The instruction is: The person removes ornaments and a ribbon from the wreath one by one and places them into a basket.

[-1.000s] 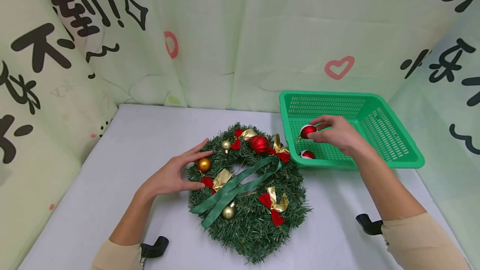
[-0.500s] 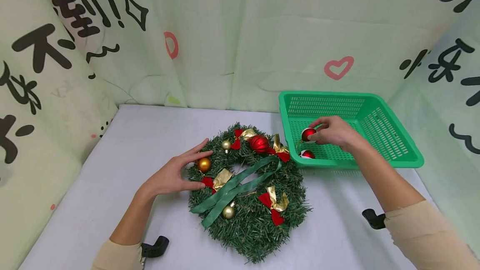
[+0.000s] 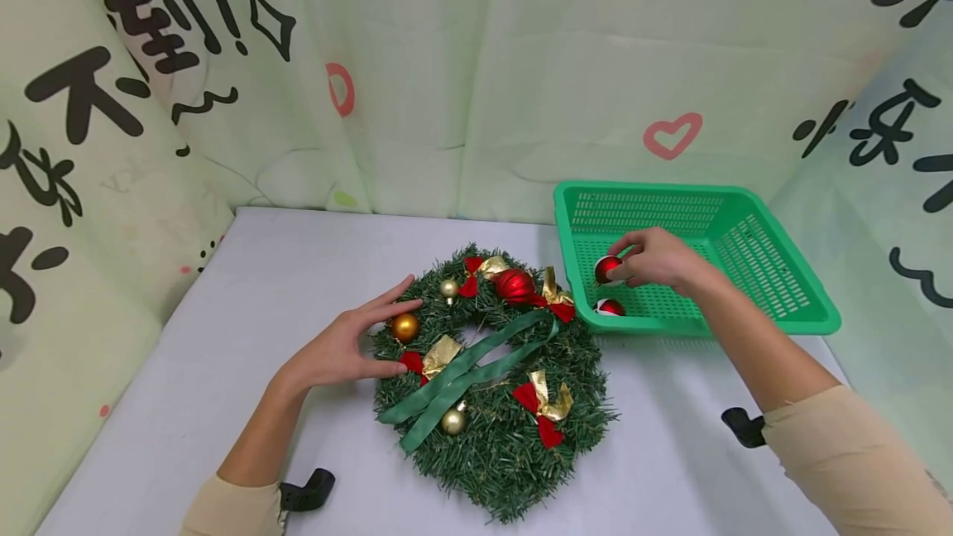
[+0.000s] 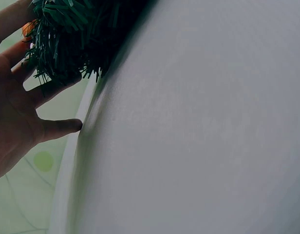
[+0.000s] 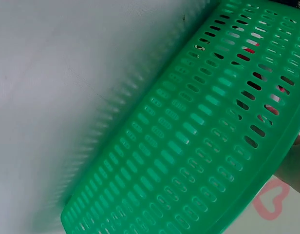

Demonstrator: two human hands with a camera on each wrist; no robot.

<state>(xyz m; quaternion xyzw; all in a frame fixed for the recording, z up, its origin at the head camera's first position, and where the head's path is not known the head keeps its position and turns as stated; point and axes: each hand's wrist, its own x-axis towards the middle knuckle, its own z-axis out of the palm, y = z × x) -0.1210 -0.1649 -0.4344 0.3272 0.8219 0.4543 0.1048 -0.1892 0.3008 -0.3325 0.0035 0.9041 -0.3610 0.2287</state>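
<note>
A green wreath [image 3: 506, 453] lies on the table, with red and gold bows, a green ribbon [image 3: 465, 375] and several baubles. My left hand [image 3: 335, 347] rests on its left edge, fingers spread around the orange-gold bauble [image 3: 405, 327]. In the left wrist view that hand [image 4: 16, 112] reaches under and beside the green needles [image 4: 77, 44]. Inside the green basket [image 3: 700, 326], my right hand [image 3: 658, 259] pinches a red and white bauble [image 3: 606, 270] between thumb and fingers. A second red and white bauble [image 3: 610, 307] lies just below it. The basket wall mostly hides the right hand in its wrist view.
The basket stands at the table's back right, its near left corner against the wreath. Printed curtains [image 3: 476, 89] enclose the back and sides of the white table [image 3: 328, 246]. Black wrist mounts [image 3: 307, 490] stick out from both sleeves.
My right hand has lowered the red and white bauble slightly toward the basket floor, and the bauble has turned a little. My left hand and the wreath have not moved.
</note>
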